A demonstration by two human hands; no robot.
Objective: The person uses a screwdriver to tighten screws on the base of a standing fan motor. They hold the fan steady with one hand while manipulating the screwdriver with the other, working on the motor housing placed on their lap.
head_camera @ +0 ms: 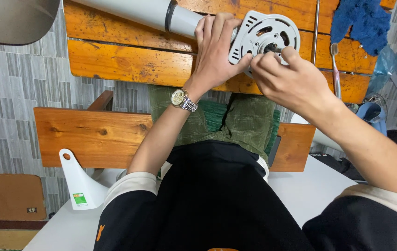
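Motor plate gripped by left hand, right hand fingers at hub.

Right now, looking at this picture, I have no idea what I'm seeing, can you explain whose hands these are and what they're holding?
This is one picture from a camera worn on a person's head, looking down at their own lap and hands. The left hand, with a wristwatch, wraps around a round grey slotted metal plate joined to a white tube. The right hand pinches something small at the plate's centre. All this rests on a wooden bench. A blue cloth and a toothbrush lie at the right.
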